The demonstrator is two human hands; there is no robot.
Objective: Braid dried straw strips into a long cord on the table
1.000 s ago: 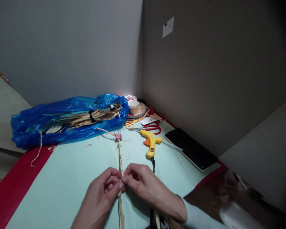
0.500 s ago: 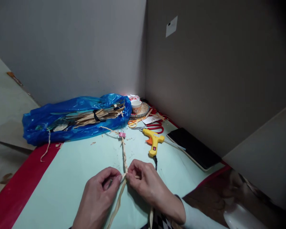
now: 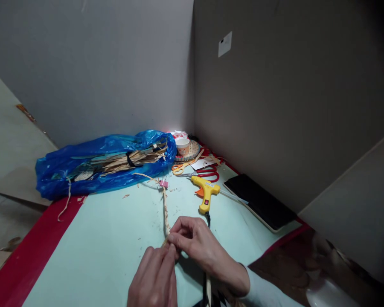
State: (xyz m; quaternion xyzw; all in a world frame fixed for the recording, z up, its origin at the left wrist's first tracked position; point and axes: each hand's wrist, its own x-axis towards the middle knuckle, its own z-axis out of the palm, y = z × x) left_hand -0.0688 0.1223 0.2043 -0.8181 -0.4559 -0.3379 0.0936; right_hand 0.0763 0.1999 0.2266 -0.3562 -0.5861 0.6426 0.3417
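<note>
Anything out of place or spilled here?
Minor mess only: pale scraps litter the green surface around the pink clip, and a loose strand trails from the blue bag onto the red border. No liquid spill shows.

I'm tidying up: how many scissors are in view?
2: orange-handled scissors in front of the cup, red-handled scissors just behind the yellow glue gun. Others may be hidden.

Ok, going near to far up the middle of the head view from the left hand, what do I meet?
Left hand → braid → pink clip → yellow scissors → cup. The right hand overlaps the left, so I left it out.
</note>
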